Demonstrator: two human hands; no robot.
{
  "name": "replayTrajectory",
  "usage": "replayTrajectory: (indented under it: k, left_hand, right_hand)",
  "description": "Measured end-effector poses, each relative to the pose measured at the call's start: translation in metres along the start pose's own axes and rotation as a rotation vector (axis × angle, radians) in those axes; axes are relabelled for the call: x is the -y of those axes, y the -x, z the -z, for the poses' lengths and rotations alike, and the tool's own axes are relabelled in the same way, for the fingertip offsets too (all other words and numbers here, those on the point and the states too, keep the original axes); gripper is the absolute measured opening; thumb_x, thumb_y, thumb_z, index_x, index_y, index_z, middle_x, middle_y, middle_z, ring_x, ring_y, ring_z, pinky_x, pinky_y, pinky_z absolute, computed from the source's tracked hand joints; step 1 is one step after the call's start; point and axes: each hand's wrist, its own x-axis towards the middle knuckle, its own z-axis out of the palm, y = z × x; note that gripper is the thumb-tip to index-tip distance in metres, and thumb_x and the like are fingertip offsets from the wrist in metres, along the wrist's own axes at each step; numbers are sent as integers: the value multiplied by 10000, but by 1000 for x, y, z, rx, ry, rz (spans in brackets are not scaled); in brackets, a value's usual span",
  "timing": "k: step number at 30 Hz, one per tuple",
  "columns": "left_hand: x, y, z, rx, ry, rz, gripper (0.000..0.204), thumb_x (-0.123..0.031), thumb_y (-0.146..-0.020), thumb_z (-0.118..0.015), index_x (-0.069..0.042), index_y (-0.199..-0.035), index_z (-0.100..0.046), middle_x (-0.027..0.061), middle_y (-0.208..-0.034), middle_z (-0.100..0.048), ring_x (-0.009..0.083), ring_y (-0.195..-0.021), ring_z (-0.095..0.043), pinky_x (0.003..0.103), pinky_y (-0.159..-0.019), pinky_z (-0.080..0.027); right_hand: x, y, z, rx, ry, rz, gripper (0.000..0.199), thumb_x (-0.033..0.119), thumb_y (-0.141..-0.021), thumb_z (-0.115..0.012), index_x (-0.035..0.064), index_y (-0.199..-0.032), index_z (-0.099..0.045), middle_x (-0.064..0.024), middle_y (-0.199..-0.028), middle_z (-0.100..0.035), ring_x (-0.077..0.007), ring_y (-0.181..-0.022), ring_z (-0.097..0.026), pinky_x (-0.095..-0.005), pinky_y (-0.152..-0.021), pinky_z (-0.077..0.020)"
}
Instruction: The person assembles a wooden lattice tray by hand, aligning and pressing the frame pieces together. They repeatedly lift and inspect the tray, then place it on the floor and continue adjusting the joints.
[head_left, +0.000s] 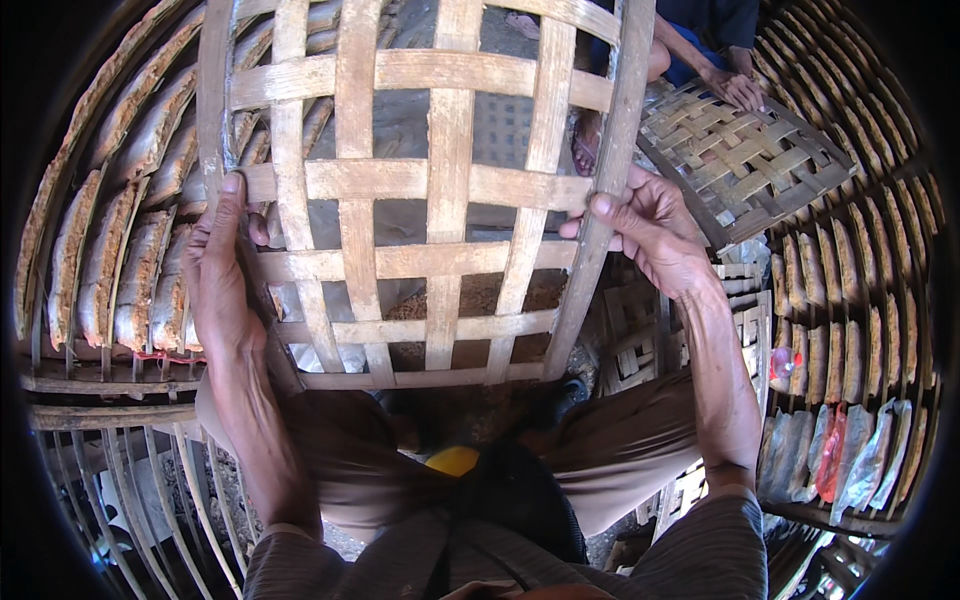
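A wooden frame with a wide lattice of woven bamboo strips (pixel 450 110) is held up in front of me, above my lap. On its left rail, my left hand (pixel 222 262) is closed, the thumb on the near face and a fingertip showing through a gap. My right hand (pixel 652 225) grips the opposite rail, its thumb pressed on the wood and the other fingers behind. Through the openings I see grey sheeting and a brown, crumbly surface lower down. My knees are spread beneath the panel.
Racks of long, crusty, pale-brown slabs (pixel 140 260) curve along the left, with more racked pieces (pixel 850 260) at right. A co-worker's hand (pixel 735 88) rests on another woven panel (pixel 750 150). Plastic bags (pixel 850 455) hang at lower right; a bamboo-slat rack (pixel 150 490) stands lower left.
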Motion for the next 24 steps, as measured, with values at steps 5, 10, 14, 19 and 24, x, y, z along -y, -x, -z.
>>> replayTrajectory:
  k: [5, 10, 14, 19, 24]
  left_hand:
    - [-6, 1, -3, -52, 37, -7, 298, -331, -1006, -710, -87, -836, -724, -8, -720, -607, 83, -681, -496, 253, -695, -352]
    - [-5, 4, -10, -14, 47, -8, 293, -325, -1006, -710, -84, -841, -720, -13, -716, -603, 80, -676, -492, 248, -692, -355]
    - [-6, 9, -13, 4, 56, 2, 275, -314, -1004, -715, -76, -867, -720, -7, -730, -616, 76, -676, -495, 243, -693, -364]
    - [-7, 6, -13, 15, 40, -11, 260, -304, -1003, -716, -71, -886, -721, -1, -748, -625, 74, -688, -500, 241, -697, -368]
    - [-4, 2, -9, -33, 109, 23, 259, -299, -1016, -697, -72, -893, -724, -9, -754, -616, 77, -707, -498, 246, -710, -367]
  right_hand:
    - [-3, 1, -2, 90, 67, 109, 318, 216, -1026, -671, 16, -1270, -629, -94, -982, -769, -104, -853, -723, -246, -642, -580]
    - [-4, 1, -23, -229, 103, 122, 289, 282, -1040, -650, 31, -1181, -670, -48, -860, -746, -60, -682, -616, -234, -588, -484]
    - [-7, -3, -25, -303, 108, 116, 278, 250, -1049, -628, 12, -1191, -654, -61, -817, -724, -64, -642, -594, -237, -579, -472]
    - [1, -4, -23, -230, -243, 83, 328, 113, -999, -656, -9, -1301, -612, -91, -945, -756, -93, -739, -670, -218, -622, -500]
    - [6, 0, 4, 84, -193, 14, 400, -6, -935, -667, -11, -1329, -598, -117, -1082, -755, -142, -958, -736, -222, -717, -560]
